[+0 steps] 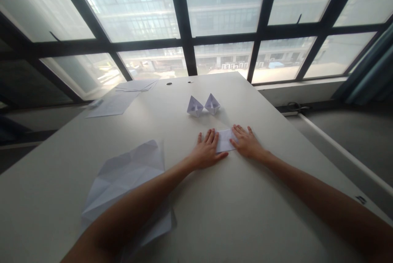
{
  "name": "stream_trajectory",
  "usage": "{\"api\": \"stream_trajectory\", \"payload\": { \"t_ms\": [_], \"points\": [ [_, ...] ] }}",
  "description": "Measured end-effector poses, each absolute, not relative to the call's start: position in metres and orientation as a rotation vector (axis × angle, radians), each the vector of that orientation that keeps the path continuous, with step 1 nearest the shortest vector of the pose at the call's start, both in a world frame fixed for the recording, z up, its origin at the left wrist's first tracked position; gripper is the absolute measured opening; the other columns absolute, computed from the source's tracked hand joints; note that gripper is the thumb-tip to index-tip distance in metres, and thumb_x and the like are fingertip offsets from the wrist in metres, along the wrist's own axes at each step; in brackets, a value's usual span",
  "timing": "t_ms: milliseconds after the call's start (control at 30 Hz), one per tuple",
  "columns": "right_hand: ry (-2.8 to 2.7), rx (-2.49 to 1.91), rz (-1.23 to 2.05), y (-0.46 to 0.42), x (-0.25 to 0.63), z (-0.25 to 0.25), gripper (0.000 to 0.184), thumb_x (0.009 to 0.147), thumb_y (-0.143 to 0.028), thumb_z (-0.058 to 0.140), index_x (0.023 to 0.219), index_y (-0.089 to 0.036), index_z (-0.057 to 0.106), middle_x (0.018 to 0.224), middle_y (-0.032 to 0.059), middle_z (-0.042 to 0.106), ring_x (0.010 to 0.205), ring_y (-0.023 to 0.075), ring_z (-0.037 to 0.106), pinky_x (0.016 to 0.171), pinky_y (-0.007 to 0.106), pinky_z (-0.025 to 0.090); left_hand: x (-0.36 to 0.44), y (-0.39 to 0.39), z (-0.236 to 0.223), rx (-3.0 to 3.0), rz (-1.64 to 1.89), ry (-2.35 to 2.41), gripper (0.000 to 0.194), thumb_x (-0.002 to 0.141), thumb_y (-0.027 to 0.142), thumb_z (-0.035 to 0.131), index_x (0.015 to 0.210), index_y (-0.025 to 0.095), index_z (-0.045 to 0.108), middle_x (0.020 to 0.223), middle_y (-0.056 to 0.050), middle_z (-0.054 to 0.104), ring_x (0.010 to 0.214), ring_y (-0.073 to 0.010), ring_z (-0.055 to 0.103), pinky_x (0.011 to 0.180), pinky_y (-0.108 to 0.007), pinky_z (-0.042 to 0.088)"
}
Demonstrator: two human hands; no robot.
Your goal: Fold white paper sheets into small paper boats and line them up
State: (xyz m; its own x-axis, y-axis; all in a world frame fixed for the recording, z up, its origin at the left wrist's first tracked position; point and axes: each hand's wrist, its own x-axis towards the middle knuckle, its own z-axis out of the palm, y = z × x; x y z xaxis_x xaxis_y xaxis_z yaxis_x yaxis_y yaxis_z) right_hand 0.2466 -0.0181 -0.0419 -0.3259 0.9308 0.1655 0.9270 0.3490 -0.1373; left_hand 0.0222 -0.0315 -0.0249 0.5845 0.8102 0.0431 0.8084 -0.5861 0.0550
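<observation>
On the white table (260, 210), head view, a folded paper rectangle (224, 140) lies nearer the person than two origami boats (195, 107). Left hand (206, 151) and right hand (246, 143) press flat at its opposite sides, fingers extended, slightly spread, grasping nothing. Judged best practice: keep layered edges aligned, anchor with one palm, smooth outward with the other, avoiding any sideways drag.
</observation>
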Motion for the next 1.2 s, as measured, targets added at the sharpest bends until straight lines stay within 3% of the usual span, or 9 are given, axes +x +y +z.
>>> {"api": "stream_trajectory", "payload": {
  "t_ms": [200, 400, 567, 633, 700, 833, 933, 1200],
  "points": [
    [-2.375, -1.679, 0.066, -0.018, 0.246, -0.042, 0.060, 0.100, -0.040, 0.034, 0.150, -0.007, 0.037, 0.159, 0.0182, 0.032, 0.149, 0.0263, 0.025, 0.120, 0.055, 0.013, 0.022, -0.034, -0.021, 2.773, 0.114, 1.402, 0.095, 0.092, 0.076, 0.021, 0.156, 0.007, 0.020, 0.162, -0.025, 0.016, 0.152, -0.0359, 0.010, 0.117, -0.062, 0.011],
    [-2.404, -1.649, 0.018, -0.020, 0.246, -0.040, 0.057, 0.100, -0.036, 0.034, 0.149, -0.008, 0.039, 0.159, 0.0180, 0.032, 0.149, 0.0291, 0.023, 0.120, 0.057, 0.013, 0.019, -0.034, -0.013, 2.813, 0.084, 1.204, 0.069, 0.098, 0.067, 0.024, 0.157, 0.030, 0.022, 0.165, -0.009, 0.014, 0.152, -0.0333, 0.010, 0.117, -0.064, 0.010],
    [-2.495, -1.431, -0.131, -0.026, 0.246, -0.030, 0.049, 0.098, -0.023, 0.034, 0.143, -0.012, 0.049, 0.158, 0.0152, 0.035, 0.151, 0.0270, 0.017, 0.120, 0.059, -0.001, 0.018, -0.035, -0.010, 2.835, 0.077, 1.130, 0.062, 0.100, 0.062, 0.027, 0.157, 0.038, 0.018, 0.166, -0.006, 0.012, 0.153, -0.0329, 0.009, 0.116, -0.065, 0.011],
    [-2.537, -1.341, -0.137, -0.026, 0.246, -0.029, 0.050, 0.095, -0.016, 0.035, 0.143, -0.012, 0.050, 0.157, 0.0149, 0.037, 0.151, 0.0250, 0.018, 0.121, 0.056, -0.001, 0.018, -0.035, -0.010, 2.829, 0.083, 1.131, 0.063, 0.100, 0.062, 0.027, 0.157, 0.038, 0.015, 0.166, -0.006, 0.011, 0.153, -0.0330, 0.008, 0.116, -0.065, 0.011],
    [-2.578, -1.279, -0.062, -0.024, 0.247, -0.030, 0.055, 0.093, -0.012, 0.034, 0.147, -0.011, 0.045, 0.156, 0.0146, 0.038, 0.150, 0.0231, 0.022, 0.122, 0.052, 0.008, 0.019, -0.035, -0.010, 2.825, 0.087, 1.126, 0.065, 0.100, 0.062, 0.026, 0.158, 0.036, 0.013, 0.166, -0.006, 0.010, 0.153, -0.0329, 0.008, 0.116, -0.065, 0.011],
    [-2.589, -1.252, 0.122, -0.018, 0.249, -0.035, 0.055, 0.100, -0.025, 0.031, 0.153, -0.013, 0.036, 0.158, 0.0131, 0.036, 0.148, 0.0220, 0.029, 0.120, 0.046, 0.024, 0.019, -0.034, -0.012, 2.831, 0.121, 1.132, 0.069, 0.100, 0.063, 0.025, 0.159, 0.030, 0.010, 0.166, -0.007, 0.012, 0.153, -0.0304, 0.009, 0.118, -0.061, 0.010],
    [-2.567, -1.292, 0.141, -0.017, 0.249, -0.036, 0.056, 0.101, -0.037, 0.033, 0.153, -0.014, 0.036, 0.159, 0.0134, 0.034, 0.148, 0.0231, 0.029, 0.120, 0.047, 0.024, 0.019, -0.033, -0.016, 2.831, 0.146, 1.162, 0.075, 0.099, 0.065, 0.024, 0.159, 0.022, 0.012, 0.164, -0.010, 0.017, 0.153, -0.0285, 0.010, 0.120, -0.057, 0.010],
    [-2.473, -1.538, 0.067, -0.021, 0.246, -0.035, 0.059, 0.101, -0.040, 0.032, 0.151, -0.007, 0.038, 0.158, 0.0166, 0.034, 0.148, 0.0261, 0.029, 0.120, 0.050, 0.021, 0.019, -0.032, -0.020, 2.819, 0.168, 1.234, 0.083, 0.097, 0.068, 0.023, 0.157, 0.012, 0.020, 0.163, -0.017, 0.019, 0.152, -0.0298, 0.012, 0.120, -0.054, 0.011]
  ]
}}
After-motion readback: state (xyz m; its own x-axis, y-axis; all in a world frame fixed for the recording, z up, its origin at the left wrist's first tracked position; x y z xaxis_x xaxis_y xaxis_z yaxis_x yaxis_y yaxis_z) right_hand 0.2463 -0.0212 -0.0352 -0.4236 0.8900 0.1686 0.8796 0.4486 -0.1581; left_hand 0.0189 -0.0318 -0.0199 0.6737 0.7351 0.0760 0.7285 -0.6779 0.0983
